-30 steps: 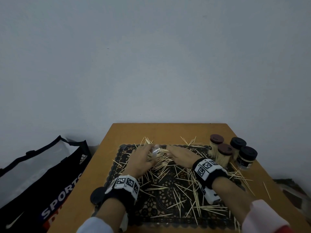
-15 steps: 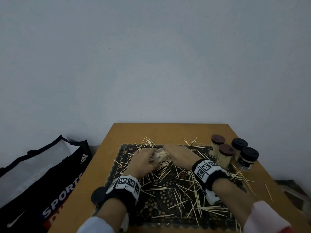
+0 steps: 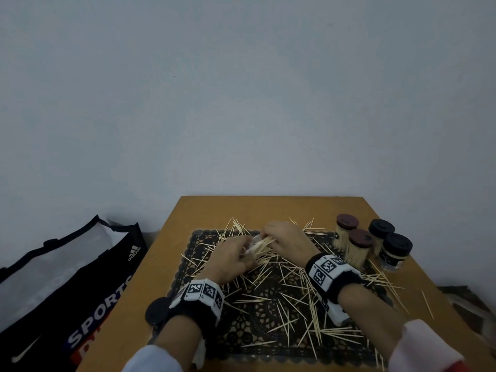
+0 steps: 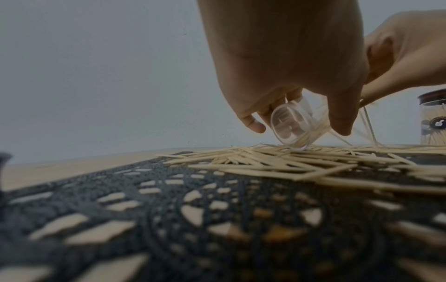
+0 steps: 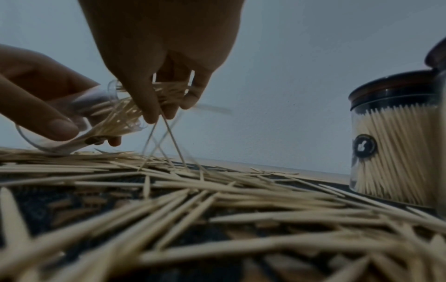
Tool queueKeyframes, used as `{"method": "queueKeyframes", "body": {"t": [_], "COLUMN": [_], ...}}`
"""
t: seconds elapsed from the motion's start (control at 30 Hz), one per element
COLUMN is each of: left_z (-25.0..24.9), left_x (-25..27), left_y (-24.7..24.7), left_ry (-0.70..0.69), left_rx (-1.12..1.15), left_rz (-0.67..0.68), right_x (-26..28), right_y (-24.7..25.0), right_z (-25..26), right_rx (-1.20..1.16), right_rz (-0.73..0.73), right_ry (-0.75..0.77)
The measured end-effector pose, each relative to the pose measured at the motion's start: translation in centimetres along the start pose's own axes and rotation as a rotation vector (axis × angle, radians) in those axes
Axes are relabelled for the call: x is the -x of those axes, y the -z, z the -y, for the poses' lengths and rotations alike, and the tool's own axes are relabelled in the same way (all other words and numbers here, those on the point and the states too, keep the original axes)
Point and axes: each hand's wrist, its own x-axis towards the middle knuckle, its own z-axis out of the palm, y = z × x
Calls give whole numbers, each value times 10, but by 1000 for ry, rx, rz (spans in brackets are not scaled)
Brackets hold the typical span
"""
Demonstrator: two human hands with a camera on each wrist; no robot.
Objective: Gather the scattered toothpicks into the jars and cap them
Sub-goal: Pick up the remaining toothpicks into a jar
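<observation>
Clear toothpick jar (image 4: 293,128): tilted, base edge on the toothpick heap toward the placemat's (image 3: 268,342) far edge; left hand (image 3: 230,257) curled round it. Toothpick bundle (image 5: 154,99): pinched between right hand (image 3: 288,237) fingers (image 5: 144,103), tips inside the jar mouth. Four capped jars (image 3: 358,247): table's (image 3: 128,312) right edge.

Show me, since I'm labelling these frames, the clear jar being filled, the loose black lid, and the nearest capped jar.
clear jar (image 4: 293,127), left wrist view, its transparent base.
loose black lid (image 3: 156,312), head view, its top face.
nearest capped jar (image 5: 395,158), right wrist view, its toothpick-filled wall.
</observation>
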Motion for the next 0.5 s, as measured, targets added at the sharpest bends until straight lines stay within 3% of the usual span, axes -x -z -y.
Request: {"method": "queueKeyframes", "body": {"t": [0.5], "left_z": [2], "left_x": [0], "left_y": [-2], "left_ry": [16], "left_rx": [111], "left_rz": [34], "right_x": [-2], "right_y": [3], "right_z": [0], "right_rx": [-89], "right_rz": [-19], "right_ry": [-38]}}
